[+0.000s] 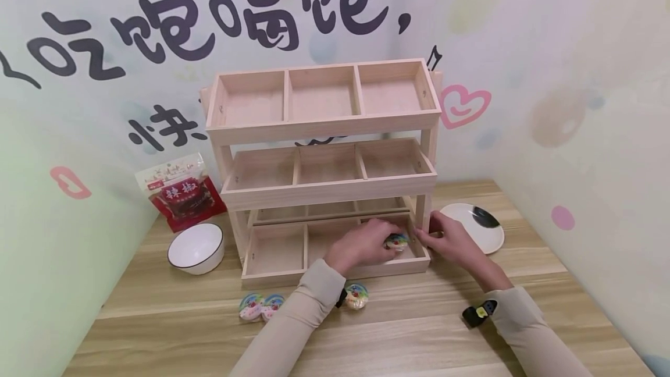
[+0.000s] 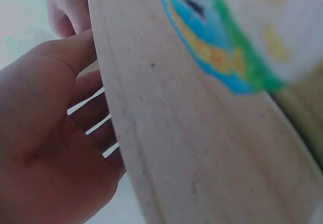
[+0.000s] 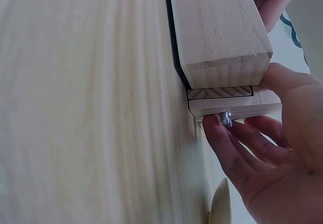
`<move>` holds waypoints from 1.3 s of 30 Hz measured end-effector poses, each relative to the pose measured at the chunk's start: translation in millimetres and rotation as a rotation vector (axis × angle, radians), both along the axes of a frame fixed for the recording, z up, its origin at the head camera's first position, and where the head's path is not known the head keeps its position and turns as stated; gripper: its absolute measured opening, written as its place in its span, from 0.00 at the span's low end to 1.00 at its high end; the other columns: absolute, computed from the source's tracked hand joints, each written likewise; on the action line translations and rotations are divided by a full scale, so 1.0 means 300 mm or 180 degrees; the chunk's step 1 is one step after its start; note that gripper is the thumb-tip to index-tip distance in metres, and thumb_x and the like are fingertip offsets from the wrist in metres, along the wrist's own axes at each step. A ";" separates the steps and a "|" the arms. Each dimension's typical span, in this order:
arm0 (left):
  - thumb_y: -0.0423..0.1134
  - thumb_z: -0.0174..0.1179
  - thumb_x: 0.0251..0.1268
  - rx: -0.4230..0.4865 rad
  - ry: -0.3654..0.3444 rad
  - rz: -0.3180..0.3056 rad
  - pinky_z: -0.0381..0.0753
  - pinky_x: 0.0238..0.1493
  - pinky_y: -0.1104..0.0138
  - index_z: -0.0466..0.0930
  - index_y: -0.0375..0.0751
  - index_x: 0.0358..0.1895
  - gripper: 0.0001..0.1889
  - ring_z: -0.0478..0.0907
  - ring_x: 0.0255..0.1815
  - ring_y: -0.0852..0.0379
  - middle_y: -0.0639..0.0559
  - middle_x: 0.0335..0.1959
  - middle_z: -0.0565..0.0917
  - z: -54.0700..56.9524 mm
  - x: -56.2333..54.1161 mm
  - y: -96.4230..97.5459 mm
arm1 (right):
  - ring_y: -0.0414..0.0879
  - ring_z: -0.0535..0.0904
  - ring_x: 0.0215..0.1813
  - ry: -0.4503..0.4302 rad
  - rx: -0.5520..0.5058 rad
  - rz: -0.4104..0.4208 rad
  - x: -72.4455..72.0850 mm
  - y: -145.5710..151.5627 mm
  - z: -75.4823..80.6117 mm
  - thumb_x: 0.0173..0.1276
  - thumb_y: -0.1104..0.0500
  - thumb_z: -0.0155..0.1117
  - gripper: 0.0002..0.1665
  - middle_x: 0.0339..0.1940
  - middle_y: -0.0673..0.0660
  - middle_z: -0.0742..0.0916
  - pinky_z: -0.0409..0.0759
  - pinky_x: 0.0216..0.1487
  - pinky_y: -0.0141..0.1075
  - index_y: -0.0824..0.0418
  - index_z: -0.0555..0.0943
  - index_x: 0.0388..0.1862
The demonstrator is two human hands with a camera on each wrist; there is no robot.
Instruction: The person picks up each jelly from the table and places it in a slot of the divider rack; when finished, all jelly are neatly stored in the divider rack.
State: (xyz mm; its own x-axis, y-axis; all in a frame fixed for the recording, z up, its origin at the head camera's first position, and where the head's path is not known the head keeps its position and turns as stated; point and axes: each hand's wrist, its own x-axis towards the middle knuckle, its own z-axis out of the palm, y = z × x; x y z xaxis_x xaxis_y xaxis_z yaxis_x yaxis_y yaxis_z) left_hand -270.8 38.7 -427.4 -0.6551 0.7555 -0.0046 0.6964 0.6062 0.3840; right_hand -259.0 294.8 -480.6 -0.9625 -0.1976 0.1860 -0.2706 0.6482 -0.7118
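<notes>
A pale three-tier wooden rack point(image 1: 323, 128) stands against the wall, each tier split into three compartments. My left hand point(image 1: 366, 243) reaches over the bottom tier's front board into its right compartment. Between its thumb and fingers it holds a round, rainbow-printed wrapped snack point(image 1: 396, 242). In the left wrist view the front board point(image 2: 166, 113) hides the fingertips. My right hand point(image 1: 452, 243) grips the rack at the bottom tier's right end. The right wrist view shows its fingers point(image 3: 227, 153) beside a metal bolt point(image 3: 225, 118), its thumb against the wood above.
Two similar wrapped snacks point(image 1: 262, 307) lie on the table at front left, and another point(image 1: 357, 296) sits near my left wrist. A white bowl point(image 1: 196, 248) and red chili bag point(image 1: 183, 192) stand left of the rack. A white plate point(image 1: 489, 238) with a black patch lies right.
</notes>
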 end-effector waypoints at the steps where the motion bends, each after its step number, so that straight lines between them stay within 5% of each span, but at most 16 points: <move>1: 0.44 0.69 0.75 0.0004 0.0014 -0.0001 0.75 0.38 0.71 0.86 0.46 0.62 0.17 0.76 0.37 0.62 0.54 0.42 0.85 -0.003 -0.001 0.000 | 0.55 0.90 0.50 0.0002 -0.0003 0.0005 0.000 -0.001 0.000 0.77 0.55 0.72 0.22 0.50 0.66 0.91 0.88 0.42 0.32 0.67 0.79 0.61; 11: 0.46 0.69 0.77 0.0098 0.0051 -0.0033 0.77 0.40 0.69 0.86 0.46 0.58 0.14 0.78 0.39 0.61 0.53 0.43 0.86 -0.009 0.001 -0.008 | 0.55 0.90 0.50 -0.0028 0.0000 -0.0012 0.001 -0.001 -0.003 0.77 0.54 0.73 0.23 0.50 0.66 0.91 0.88 0.41 0.33 0.67 0.79 0.61; 15: 0.47 0.69 0.77 0.0174 -0.0035 0.0036 0.84 0.55 0.66 0.80 0.51 0.70 0.23 0.84 0.54 0.59 0.53 0.58 0.87 0.007 0.014 -0.029 | 0.55 0.89 0.50 -0.0033 0.0012 -0.0028 -0.002 -0.002 -0.006 0.77 0.54 0.73 0.22 0.50 0.66 0.91 0.88 0.43 0.32 0.66 0.79 0.60; 19: 0.44 0.68 0.78 0.0314 -0.0034 0.0119 0.83 0.68 0.62 0.75 0.51 0.78 0.29 0.82 0.69 0.55 0.52 0.72 0.83 0.041 0.040 -0.075 | 0.56 0.89 0.51 -0.0058 0.0019 -0.0041 -0.003 -0.002 -0.006 0.77 0.54 0.73 0.22 0.50 0.65 0.91 0.89 0.45 0.34 0.66 0.79 0.61; 25: 0.43 0.65 0.80 0.0589 0.0219 0.0212 0.79 0.76 0.59 0.80 0.46 0.73 0.23 0.79 0.74 0.53 0.52 0.72 0.84 0.076 0.118 -0.167 | 0.56 0.90 0.52 -0.0057 0.0020 -0.0032 0.000 -0.003 -0.005 0.77 0.53 0.72 0.23 0.50 0.66 0.91 0.89 0.45 0.35 0.66 0.79 0.61; 32: 0.37 0.65 0.79 0.0931 0.0251 -0.0080 0.86 0.64 0.65 0.86 0.43 0.65 0.16 0.87 0.60 0.53 0.49 0.60 0.90 0.000 0.212 -0.284 | 0.57 0.90 0.52 -0.0092 0.0020 -0.0035 0.002 -0.015 -0.002 0.78 0.52 0.72 0.24 0.51 0.67 0.90 0.88 0.43 0.32 0.66 0.79 0.62; 39: 0.41 0.68 0.77 0.0751 0.0213 -0.0172 0.81 0.72 0.64 0.87 0.47 0.65 0.17 0.84 0.66 0.59 0.54 0.61 0.90 -0.052 0.259 -0.360 | 0.59 0.89 0.54 -0.0131 0.0024 -0.0043 0.007 -0.010 -0.002 0.79 0.51 0.71 0.28 0.54 0.69 0.89 0.89 0.42 0.33 0.67 0.77 0.66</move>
State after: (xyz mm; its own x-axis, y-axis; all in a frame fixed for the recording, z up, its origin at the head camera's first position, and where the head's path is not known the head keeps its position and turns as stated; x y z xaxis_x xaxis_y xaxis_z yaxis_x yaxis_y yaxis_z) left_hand -193.1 -69.3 -442.9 -0.6068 0.7644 0.2182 0.7540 0.4665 0.4625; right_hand -256.9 291.7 -481.2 -0.9718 -0.1859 0.1449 -0.2326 0.6569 -0.7172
